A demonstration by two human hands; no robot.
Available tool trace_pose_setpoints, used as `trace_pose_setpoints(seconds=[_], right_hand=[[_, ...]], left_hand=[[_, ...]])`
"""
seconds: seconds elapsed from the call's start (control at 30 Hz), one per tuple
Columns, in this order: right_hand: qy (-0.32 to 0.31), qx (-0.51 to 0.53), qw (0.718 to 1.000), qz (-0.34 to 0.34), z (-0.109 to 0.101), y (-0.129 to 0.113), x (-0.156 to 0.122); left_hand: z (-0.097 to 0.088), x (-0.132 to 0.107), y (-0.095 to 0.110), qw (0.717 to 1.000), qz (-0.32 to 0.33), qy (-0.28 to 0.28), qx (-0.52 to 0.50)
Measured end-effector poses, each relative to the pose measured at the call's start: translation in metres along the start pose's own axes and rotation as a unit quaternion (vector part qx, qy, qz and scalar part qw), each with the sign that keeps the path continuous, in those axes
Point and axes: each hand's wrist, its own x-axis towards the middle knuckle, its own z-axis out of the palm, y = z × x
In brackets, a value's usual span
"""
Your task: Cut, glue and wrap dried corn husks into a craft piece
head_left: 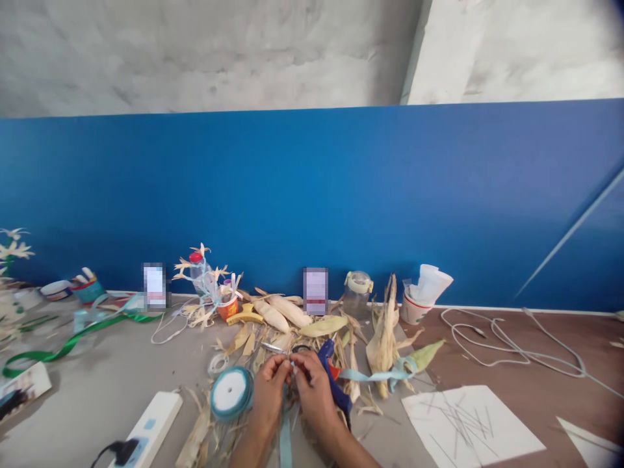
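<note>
Side by side at the table's front, my left hand (271, 385) and my right hand (316, 389) pinch a narrow light blue ribbon (285, 437) between their fingertips. Its tail hangs down between my wrists; the pinched part is mostly hidden. Left of my left hand lies a ribbon spool (231, 394) with a white face and teal edge. A blue glue gun (341, 395) with an orange part near its nozzle rests just right of my right hand. Beyond my fingertips are scissors (273, 349), partly covered. Dry corn husks (287, 312) are heaped behind them.
A white power strip (155, 422) lies front left, near a green ribbon (73, 341). Paper with thin sticks (468, 422) is at right. Along the blue partition (312, 195) stand a husk-flower stem (207, 286), a jar (357, 294), a paper cup (416, 309) and white cables (517, 348).
</note>
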Motion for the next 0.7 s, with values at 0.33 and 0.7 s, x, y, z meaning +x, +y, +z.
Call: trace_pose_setpoints(seconds=[0.33, 0.7], right_hand=[[0.011, 0.013, 1.000, -0.022, 0.001, 0.005, -0.002], [0.050, 0.192, 0.973, 0.115, 0.006, 0.012, 0.003]], left_hand=[[-0.002, -0.002, -0.001, 0.988, 0.065, -0.016, 0.137], [-0.001, -0.003, 0.000, 0.985, 0.058, -0.030, 0.158]])
